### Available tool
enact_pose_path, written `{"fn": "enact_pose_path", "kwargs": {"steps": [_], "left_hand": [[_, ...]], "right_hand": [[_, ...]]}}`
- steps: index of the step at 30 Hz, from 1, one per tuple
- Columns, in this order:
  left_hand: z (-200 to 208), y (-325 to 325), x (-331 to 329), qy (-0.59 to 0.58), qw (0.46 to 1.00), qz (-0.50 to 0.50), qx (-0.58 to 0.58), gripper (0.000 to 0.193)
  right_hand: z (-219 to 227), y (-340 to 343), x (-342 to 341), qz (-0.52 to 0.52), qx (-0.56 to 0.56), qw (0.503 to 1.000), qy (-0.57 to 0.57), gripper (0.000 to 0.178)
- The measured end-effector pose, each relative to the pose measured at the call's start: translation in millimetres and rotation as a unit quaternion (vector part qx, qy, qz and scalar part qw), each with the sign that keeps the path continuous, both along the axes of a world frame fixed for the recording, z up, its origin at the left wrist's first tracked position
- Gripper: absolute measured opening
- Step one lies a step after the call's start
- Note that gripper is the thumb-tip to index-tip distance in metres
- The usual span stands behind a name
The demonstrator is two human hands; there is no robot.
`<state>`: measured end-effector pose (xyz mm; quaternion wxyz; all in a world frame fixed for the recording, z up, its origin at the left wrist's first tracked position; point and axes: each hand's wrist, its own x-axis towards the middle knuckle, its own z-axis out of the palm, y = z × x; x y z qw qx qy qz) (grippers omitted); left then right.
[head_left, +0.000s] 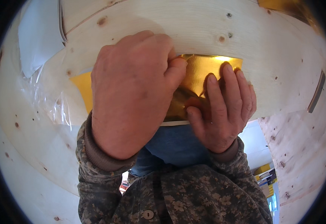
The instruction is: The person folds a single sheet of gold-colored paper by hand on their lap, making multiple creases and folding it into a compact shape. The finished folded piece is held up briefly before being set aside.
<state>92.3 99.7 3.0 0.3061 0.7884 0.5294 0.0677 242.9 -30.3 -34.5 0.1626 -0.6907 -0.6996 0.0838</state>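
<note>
Pale knotty boards make up the worktop (282, 48), spreading around both hands, and from where I watch, the gold sheet (198, 69) lies on it close to the person's body, reaching from under the left hand (129, 86) across to the right hand (224, 112). I see the right hand spread flat, fingertips resting on the glossy face, thumb set apart toward the left hand. The left hand is curled like a fist, thumb against the bent forefinger; its palm side is hidden, so I cannot tell what it pinches, if anything. More gold shows just left of that wrist; I cannot tell if it is the same piece.

Beyond the left hand, up and left, lie white sheets (39, 35), with clear film (60, 106) nearer to it; well right of the right hand is a dark strip (316, 91).

I judge the sheet light, thin and springy, slick to touch, and easily creased or smudged. I'd hold it by the edges: the far right corner, just past the right fingertips, looks the handiest, with a flat palm steadying the middle.
</note>
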Motion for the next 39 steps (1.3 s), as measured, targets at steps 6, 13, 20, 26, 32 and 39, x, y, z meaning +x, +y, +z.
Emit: {"fn": "enact_pose_path", "kwargs": {"steps": [6,13,20,26,32,39], "left_hand": [[3,-2,-1,0.024,0.999,-0.001,0.025,0.018],[29,-3,-42,0.121,0.990,0.039,0.066,0.018],[39,-3,-109,0.023,0.986,0.156,-0.053,0.015],[18,-26,-127,-0.162,0.925,0.305,-0.161,0.016],[11,-43,-118,-0.155,0.888,0.399,-0.169,0.018],[3,-43,-111,-0.022,0.932,0.359,-0.039,0.018]], "right_hand": [[2,-1,0,-0.006,-0.021,1.000,-0.001,0.052],[0,1,-4,0.004,0.006,1.000,-0.014,0.051],[-4,-3,-3,0.014,0.017,1.000,-0.023,0.052],[-4,-3,-2,0.024,0.023,0.999,-0.029,0.054],[-2,-3,-1,0.028,0.007,0.999,-0.039,0.056],[3,-4,1,0.042,-0.016,0.995,-0.088,0.057]]}}
